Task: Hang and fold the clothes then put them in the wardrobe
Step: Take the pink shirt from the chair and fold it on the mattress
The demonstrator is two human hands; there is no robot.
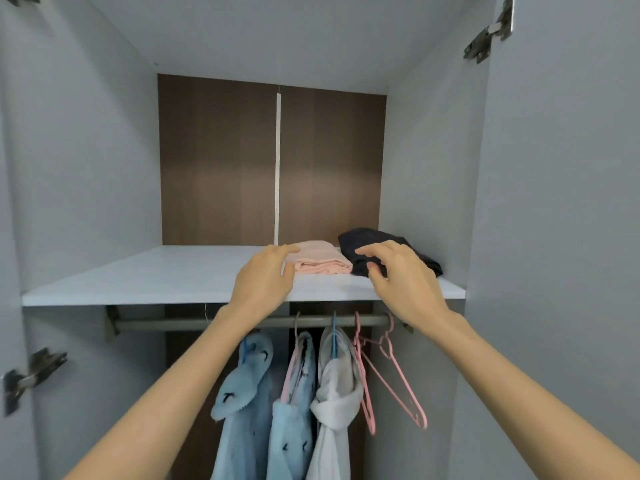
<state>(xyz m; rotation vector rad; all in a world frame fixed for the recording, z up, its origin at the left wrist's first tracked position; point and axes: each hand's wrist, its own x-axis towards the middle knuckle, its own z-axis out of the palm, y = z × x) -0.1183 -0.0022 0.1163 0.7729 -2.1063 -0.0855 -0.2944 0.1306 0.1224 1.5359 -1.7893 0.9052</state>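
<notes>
Both hands reach over the front edge of the wardrobe point(86, 168) shelf point(138, 278). The left hand point(266, 275) is spread, fingertips at the left end of the folded pink cloth point(322, 261). The right hand point(398, 275) is loosely curled and holds nothing, in front of the dark cloth point(381, 240). The two cloths lie side by side on the shelf's right half, the dark one near the right wall; bare board runs leftward. Below, the rail point(173, 323) carries two blue garments point(242, 393), a white one point(332, 410) and pink hangers point(391, 375).
</notes>
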